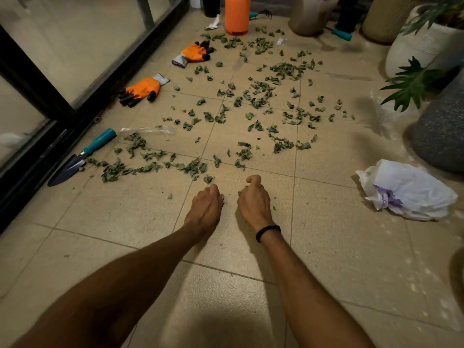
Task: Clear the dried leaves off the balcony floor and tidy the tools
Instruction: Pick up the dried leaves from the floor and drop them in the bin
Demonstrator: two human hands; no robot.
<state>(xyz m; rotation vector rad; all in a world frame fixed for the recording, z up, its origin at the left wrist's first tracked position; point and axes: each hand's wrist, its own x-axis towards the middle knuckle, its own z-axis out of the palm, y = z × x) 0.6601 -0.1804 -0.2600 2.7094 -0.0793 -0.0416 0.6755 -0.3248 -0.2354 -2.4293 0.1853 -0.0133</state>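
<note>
Head view shows both hands low on the balcony floor [120,247], just below the middle of the frame. The left hand [206,205] and the right hand [254,200] lie side by side with their backs up, near each other but not touching. On both hands the fingers [214,190] are curled under, and small green bits peek out beside them. I judge from this that each hand closes on a small bunch of dried leaves [258,96]; how much is inside I cannot tell. Most of the leaves lie scattered over the middle and upper part of the frame, beyond the hands.

The step in hand seems to be the gathering of leaves by hand, and it looks close to its beginning, because nearly all of them are on the tiles. The next move calls for carrying these handfuls to the white plastic bag [406,190] at the right edge, if it serves as the waste bag, and then for reaching further up the frame. The tools are not tidied yet: a trowel [82,156] at the left, an orange glove [143,90] above it, a second orange glove [194,52] further up, an orange spray bottle [237,15] at the top, and a small rake [261,13] just beside it
</note>
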